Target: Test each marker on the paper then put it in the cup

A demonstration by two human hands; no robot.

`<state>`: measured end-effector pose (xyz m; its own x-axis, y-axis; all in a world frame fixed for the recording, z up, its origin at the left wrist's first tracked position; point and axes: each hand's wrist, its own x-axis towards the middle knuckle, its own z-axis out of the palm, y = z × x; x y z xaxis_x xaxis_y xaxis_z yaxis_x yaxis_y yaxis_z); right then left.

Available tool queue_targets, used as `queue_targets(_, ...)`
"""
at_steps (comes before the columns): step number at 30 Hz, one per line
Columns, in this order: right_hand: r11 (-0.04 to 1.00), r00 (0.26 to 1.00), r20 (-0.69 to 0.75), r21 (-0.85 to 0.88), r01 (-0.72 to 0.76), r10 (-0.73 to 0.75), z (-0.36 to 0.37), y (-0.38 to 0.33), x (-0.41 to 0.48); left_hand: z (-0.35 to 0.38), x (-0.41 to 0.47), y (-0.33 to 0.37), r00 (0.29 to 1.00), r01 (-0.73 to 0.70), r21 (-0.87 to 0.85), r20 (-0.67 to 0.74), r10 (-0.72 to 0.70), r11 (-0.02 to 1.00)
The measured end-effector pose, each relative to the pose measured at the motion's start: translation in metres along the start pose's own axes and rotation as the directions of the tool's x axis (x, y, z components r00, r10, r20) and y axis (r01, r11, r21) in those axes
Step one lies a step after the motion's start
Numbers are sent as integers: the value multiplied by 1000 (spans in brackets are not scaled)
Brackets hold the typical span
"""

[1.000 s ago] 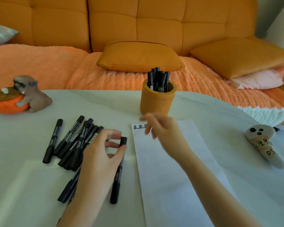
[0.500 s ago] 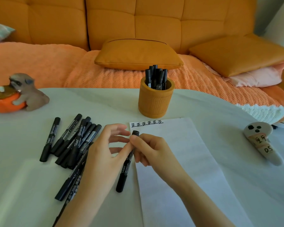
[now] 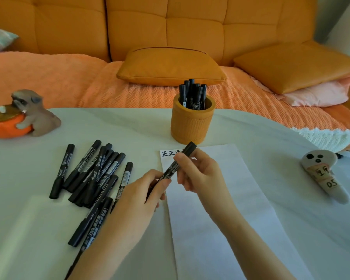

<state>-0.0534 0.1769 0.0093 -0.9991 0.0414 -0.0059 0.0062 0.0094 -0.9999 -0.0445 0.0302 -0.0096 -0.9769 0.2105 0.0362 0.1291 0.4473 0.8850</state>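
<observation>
Both my hands hold one black marker above the top left of the white paper. My left hand grips its lower end; my right hand pinches its middle, the capped end pointing up toward the cup. The orange cup stands behind the paper with several black markers upright in it. A pile of several black markers lies on the table left of my left hand. Black tally marks run along the paper's top edge, partly hidden by the marker.
A dog figurine hugging an orange bowl sits at the table's far left. A white ghost-shaped object with writing lies at the right. An orange sofa with cushions stands behind the white table.
My left hand lifted a marker from beside the pile; my right hand came back from near the cup and took hold of it. The marker is raised and tilted toward the cup.
</observation>
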Motion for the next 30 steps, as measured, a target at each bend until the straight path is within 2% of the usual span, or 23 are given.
queue_targets(3,999,999,36,-15,28,-28,1,1,0,1,-2,1,1000,-30,46,9,30,998)
queue_targets(13,999,993,119,-46,29,-23,0,1,0,0,-6,9,1000,-2,36,13,1,999)
queue_targets(21,998,984,172,-26,57,-51,-4,-6,0,-3,-7,15,1000,-28,-87,0,28,996)
queue_targets(24,997,986,147,-11,79,-77,-4,-7,-1,-2,-8,13,999,-54,-38,-10,54,998)
queue_targets(27,998,993,111,53,35,-41,-3,-7,1,0,-7,13,999,-39,-51,-5,38,998)
queue_targets(30,999,995,95,32,18,-21,-6,-6,5,0,-6,14,1000,-20,-61,-7,20,998)
